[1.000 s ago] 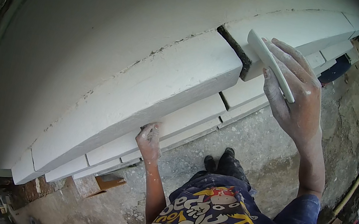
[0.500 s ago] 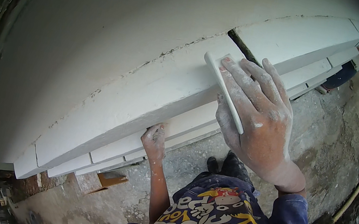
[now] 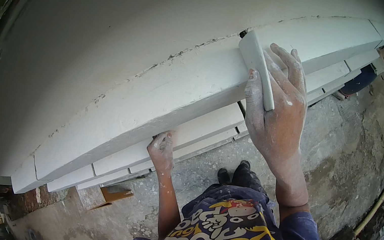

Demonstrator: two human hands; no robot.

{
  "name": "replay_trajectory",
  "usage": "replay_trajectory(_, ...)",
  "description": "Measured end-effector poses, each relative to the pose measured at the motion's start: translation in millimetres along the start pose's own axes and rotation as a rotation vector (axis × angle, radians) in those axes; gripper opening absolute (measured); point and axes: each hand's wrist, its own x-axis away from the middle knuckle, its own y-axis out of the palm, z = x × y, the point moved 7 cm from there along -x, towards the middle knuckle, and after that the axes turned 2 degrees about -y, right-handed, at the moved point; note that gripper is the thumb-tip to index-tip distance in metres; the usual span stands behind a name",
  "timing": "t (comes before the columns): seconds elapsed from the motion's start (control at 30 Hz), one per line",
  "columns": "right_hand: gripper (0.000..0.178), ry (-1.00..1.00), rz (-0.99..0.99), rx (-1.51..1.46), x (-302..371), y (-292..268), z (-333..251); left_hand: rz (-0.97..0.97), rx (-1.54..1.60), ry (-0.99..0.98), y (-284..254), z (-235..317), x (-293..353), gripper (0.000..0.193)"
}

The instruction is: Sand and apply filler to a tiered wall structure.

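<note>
The right hand (image 3: 281,107) was clamped on the tool (image 3: 257,62), a flat white piece, with the thumb on its left side and the fingers on its right. The tool's upper end stood ahead of the fingertips, over the ledge (image 3: 156,90), tilted to the left; contact with the ledge could not be confirmed. Just left of the tool's tip, a dark gap (image 3: 243,34) showed in the ledge. A rough crack (image 3: 170,57) ran left from there, between the ledge and the white wall (image 3: 86,50).

The left hand (image 3: 161,151) was at the ledge's underside, its fingers curled together; whether they gripped anything could not be told. Lower blocks (image 3: 212,123) stepped down to the right of these fingers. Below and left of them lay a brown carton (image 3: 114,194). White dust marked both hands. Well right of the right fingers, a dark blue tub (image 3: 361,80) was noted.
</note>
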Motion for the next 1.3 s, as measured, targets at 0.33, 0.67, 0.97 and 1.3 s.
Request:
replay_trajectory(0.33, 0.025, 0.075, 0.015, -0.185, 6.0, -2.8, 15.9, 0.027, -0.021, 0.141, -3.2, -7.7, 2.2, 0.013)
replay_trajectory(0.67, 0.029, 0.002, 0.007, -0.125, 2.1, -3.8, 9.9, 0.043, -0.024, 0.069, -7.2, -11.0, 0.0, 0.015)
replay_trajectory(0.97, 0.03, 0.019, -0.03, -0.122, -12.9, 9.1, 4.8, 0.059, 0.001, 0.078, -5.3, -0.9, 4.0, 0.014)
replay_trajectory(1.3, 0.025, -0.064, -0.027, 0.154, -16.7, 16.2, -7.6, 0.059, -0.05, 0.161, 1.3, 10.4, 4.9, 0.014)
